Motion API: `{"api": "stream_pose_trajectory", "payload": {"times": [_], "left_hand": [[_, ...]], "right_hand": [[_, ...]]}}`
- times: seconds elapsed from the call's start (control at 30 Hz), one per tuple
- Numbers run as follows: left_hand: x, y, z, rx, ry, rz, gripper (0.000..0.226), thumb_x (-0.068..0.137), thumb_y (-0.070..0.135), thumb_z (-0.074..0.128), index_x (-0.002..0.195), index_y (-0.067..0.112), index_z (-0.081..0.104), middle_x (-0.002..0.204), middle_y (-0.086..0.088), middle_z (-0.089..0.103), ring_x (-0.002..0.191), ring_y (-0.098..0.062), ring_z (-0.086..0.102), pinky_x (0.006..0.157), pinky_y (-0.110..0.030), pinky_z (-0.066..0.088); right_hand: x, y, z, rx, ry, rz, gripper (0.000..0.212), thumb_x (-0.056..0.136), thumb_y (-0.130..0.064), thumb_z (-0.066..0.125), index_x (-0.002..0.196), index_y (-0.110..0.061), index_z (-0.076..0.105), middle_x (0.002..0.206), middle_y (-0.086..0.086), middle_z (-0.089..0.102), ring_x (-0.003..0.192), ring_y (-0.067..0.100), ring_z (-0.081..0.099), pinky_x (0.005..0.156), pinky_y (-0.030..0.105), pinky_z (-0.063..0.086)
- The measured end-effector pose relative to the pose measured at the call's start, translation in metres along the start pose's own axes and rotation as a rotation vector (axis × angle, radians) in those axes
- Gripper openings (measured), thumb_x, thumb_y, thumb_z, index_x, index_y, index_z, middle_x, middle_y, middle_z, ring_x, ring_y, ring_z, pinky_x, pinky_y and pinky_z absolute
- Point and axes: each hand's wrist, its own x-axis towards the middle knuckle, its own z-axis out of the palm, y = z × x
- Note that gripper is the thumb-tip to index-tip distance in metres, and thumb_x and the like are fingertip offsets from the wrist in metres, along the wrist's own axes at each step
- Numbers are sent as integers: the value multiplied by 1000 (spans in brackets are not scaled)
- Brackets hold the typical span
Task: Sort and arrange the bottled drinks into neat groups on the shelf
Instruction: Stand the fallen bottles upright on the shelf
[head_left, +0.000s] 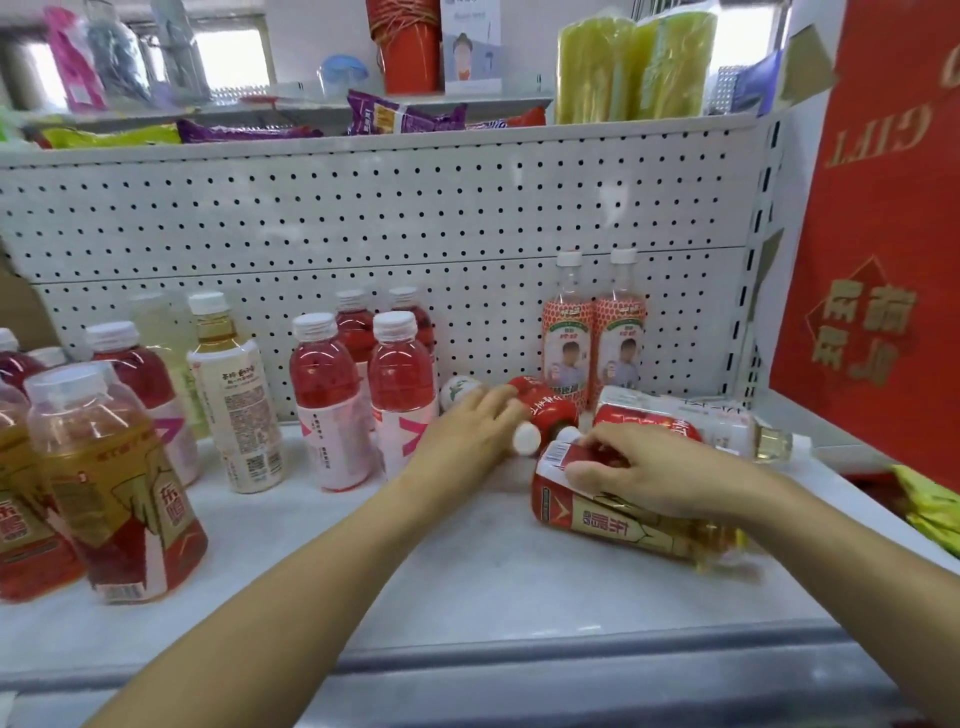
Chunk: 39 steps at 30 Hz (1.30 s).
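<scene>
Now the right hand curls fingers round a fallen tea bottle, the left hand meets a red bottle, grip unclear; next, stand both upright.

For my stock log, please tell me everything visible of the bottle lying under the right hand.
The bottle is clear plastic holding amber drink, wrapped in a red, gold and white label. It lies on its side on the white shelf, amber end toward the lower right, blurred there. The right hand grips it from above.
</scene>
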Motion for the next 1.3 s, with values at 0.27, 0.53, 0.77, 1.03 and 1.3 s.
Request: {"api": "stream_pose_trajectory", "payload": {"times": [0.27,0.53,0.77,1.03,1.3], "left_hand": [[53,8,-57,-414,268,-485,33,100,26,54,123,3,47,115,-14,59,100,-33,59,88,-49,49],[106,-30,-74,-362,97,-625,42,96,7,57,131,8,35,111,-16,63,99,-34,64,88,-49,54],[103,-37,-77,-2,14,-467,42,97,19,59,132,3,42,133,-18,48,111,-35,56,83,-40,45],[67,-19,-70,200,86,-263,58,98,13,55,151,9,33,161,-9,27,143,-29,32,116,-35,24],[-11,57,-54,-445,81,-189,52,96,41,59,144,22,47,145,6,49,131,-5,43,106,-15,29]], "right_hand": [[39,-1,-16,-94,118,-65,31,95,-49,56,88,-20,65,87,-1,67,78,15,63,68,33,53],[93,-6,-9,-350,-6,-12,61,85,-64,61,118,-15,49,107,3,64,84,22,55,73,35,47],[101,-3,-15,-236,62,55,42,80,-33,67,111,-14,46,85,-3,53,83,20,57,66,33,47],[127,-8,-41,47,268,-46,27,89,-36,62,105,-14,60,102,6,65,90,24,61,78,38,54],[94,14,-35,152,182,-50,65,95,-47,58,149,-21,34,135,3,54,112,20,55,87,33,46]]}}
